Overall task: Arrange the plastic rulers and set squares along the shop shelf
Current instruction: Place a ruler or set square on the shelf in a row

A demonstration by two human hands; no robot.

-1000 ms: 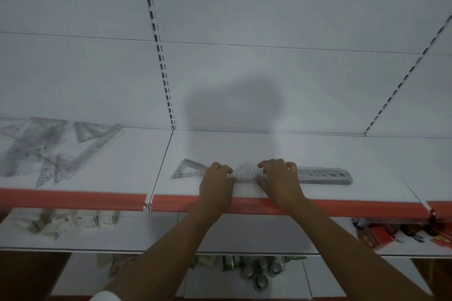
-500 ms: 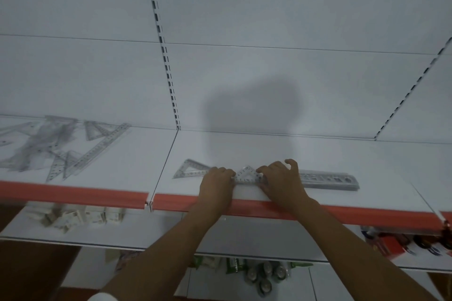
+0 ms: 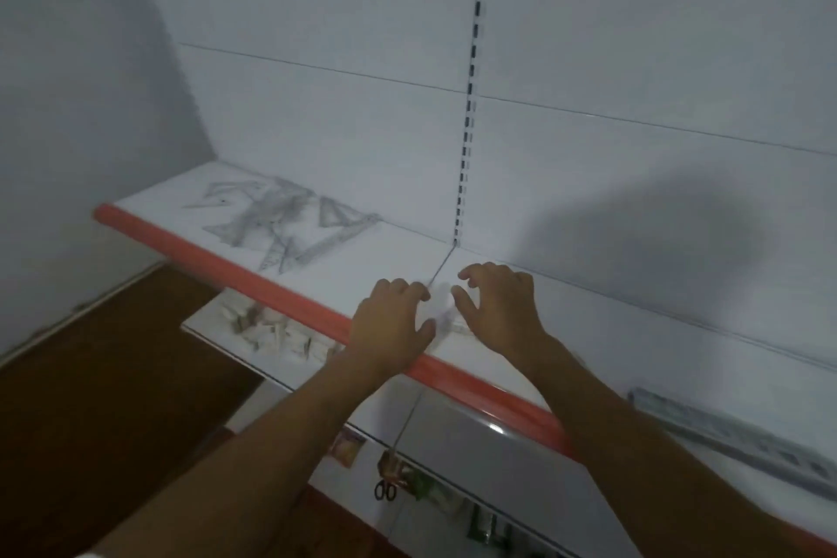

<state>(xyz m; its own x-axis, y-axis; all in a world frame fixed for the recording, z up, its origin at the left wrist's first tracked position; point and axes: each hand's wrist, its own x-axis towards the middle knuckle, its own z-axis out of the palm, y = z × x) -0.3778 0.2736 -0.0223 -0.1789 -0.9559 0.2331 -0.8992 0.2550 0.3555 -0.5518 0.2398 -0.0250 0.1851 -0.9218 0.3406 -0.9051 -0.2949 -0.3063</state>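
Right now both hands are over the white shelf [image 3: 589,331], close to the seam where two shelf boards meet, just behind the orange front strip [image 3: 271,285]. The left hand [image 3: 392,324] lies knuckles up, fingers bent down onto the board; the right hand [image 3: 496,308] hovers beside it with fingers spread and curled like a claw. Between them sits a pale, blurred piece of clear plastic [image 3: 448,315], perhaps a set square, but I cannot tell whether either hand actually has hold of it. Further left along the same shelf lies a loose heap of clear rulers and set squares [image 3: 290,224], crossing one another at all angles. Well off to the right, a long ruler [image 3: 743,437] lies flat near the shelf's front edge.
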